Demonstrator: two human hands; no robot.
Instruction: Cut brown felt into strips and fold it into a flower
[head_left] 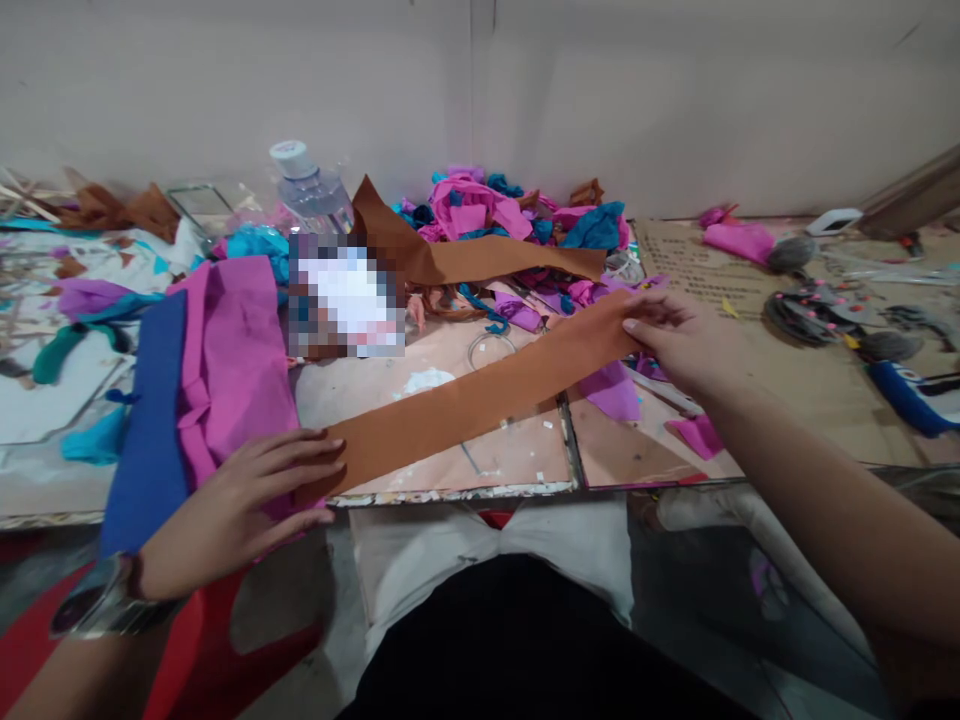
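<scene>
A long brown paper strip (480, 395) lies stretched slantwise across the low work board (450, 480). My left hand (240, 505) rests on its near left end, fingers stretched flat and pressing it down. My right hand (675, 335) pinches the far right end between thumb and fingers. A second brown strip (465, 255) lies bent behind it. Beside my left hand sits a stack of pink paper (232, 360) and blue paper (150, 430).
A heap of pink, teal and brown scraps (517, 215) is piled at the back by the wall. A water bottle (311, 190) stands behind a blurred patch. Cardboard (705, 270) with grey and black objects (810, 310) lies right. A red stool (225, 640) sits near left.
</scene>
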